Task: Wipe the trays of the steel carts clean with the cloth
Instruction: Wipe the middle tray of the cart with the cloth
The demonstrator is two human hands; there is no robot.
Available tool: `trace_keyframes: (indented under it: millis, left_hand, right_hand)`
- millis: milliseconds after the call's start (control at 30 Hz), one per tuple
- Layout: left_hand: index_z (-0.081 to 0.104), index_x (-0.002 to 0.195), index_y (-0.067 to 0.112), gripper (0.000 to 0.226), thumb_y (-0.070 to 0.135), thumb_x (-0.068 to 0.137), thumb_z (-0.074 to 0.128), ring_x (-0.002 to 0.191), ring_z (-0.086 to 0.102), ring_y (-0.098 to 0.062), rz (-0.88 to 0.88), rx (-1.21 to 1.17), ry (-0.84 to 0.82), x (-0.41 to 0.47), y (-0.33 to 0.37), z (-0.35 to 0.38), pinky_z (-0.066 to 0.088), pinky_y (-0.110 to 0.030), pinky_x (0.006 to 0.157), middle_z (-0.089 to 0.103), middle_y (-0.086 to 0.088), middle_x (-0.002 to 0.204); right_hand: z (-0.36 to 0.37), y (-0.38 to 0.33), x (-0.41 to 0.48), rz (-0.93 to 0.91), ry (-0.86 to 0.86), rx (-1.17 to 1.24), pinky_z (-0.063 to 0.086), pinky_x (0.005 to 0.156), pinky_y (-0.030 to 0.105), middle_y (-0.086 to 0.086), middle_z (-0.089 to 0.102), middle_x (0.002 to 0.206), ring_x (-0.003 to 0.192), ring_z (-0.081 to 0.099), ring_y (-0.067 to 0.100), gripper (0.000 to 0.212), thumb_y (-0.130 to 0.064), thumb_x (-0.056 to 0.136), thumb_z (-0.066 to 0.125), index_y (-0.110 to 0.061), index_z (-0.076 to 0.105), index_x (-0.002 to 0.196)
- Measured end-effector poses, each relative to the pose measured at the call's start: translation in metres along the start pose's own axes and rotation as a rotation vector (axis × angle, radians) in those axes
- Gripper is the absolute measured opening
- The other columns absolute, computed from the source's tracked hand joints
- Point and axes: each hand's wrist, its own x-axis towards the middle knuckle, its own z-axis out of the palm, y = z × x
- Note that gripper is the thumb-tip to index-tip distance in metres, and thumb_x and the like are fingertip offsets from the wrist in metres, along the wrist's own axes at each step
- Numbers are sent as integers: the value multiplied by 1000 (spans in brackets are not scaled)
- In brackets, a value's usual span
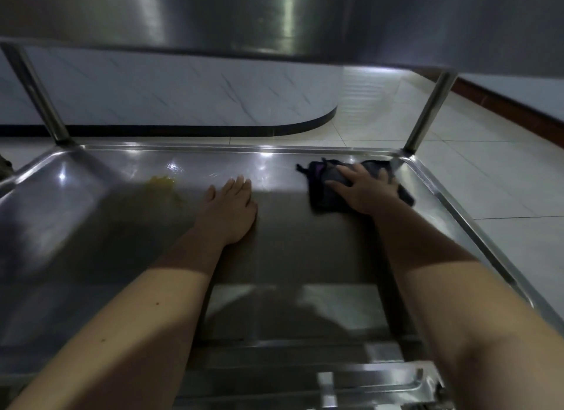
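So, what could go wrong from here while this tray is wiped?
1. The cloth sits under the right hand at the far right corner, while the yellow smear lies well to the left; it may be missed or only spread about.
2. The left hand rests flat on the tray beside the yellow smear and could slide into it.
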Motion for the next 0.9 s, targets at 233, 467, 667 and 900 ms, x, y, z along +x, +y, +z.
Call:
trace_keyframes:
  millis: [233, 467, 667, 900]
  left_hand:
    - [2, 157, 17, 58, 40, 105, 15, 150, -5, -15, 14, -18, -5, -1, 2, 4, -3, -45, 121, -5, -1, 164]
    - [0, 157, 18, 58, 41, 105, 15, 150, -6, -16, 18, -6, -5, -1, 1, 6, -3, -46, 121, -6, -1, 164]
    - [7, 157, 20, 59, 44, 104, 20, 150, -1, -16, 42, -10, 49, 1, -4, 5, 0, -46, 121, 4, -3, 164]
    - [4, 157, 20, 58, 41, 105, 17, 150, -3, -13, 15, -18, 22, 1, -2, 6, -2, -43, 121, -2, 0, 164]
  right_hand:
    - [-4, 87, 4, 200, -32, -10, 1, 114, 65, -11, 11, 163, 146, 3, 44, 77, -88, 78, 23, -55, 12, 147]
    - [-7, -22, 30, 0, -68, -55, -3, 111, 71, -7, 2, 164, 145, -3, 50, 72, -82, 85, 21, -53, 9, 149]
    - [2, -132, 37, -210, -53, -33, -5, 112, 68, -5, 6, 164, 147, -4, 44, 71, -79, 88, 21, -49, 8, 151]
    - [-5, -80, 47, -81, -51, 43, -2, 112, 67, -10, 11, 163, 147, 3, 42, 75, -83, 81, 25, -51, 15, 149]
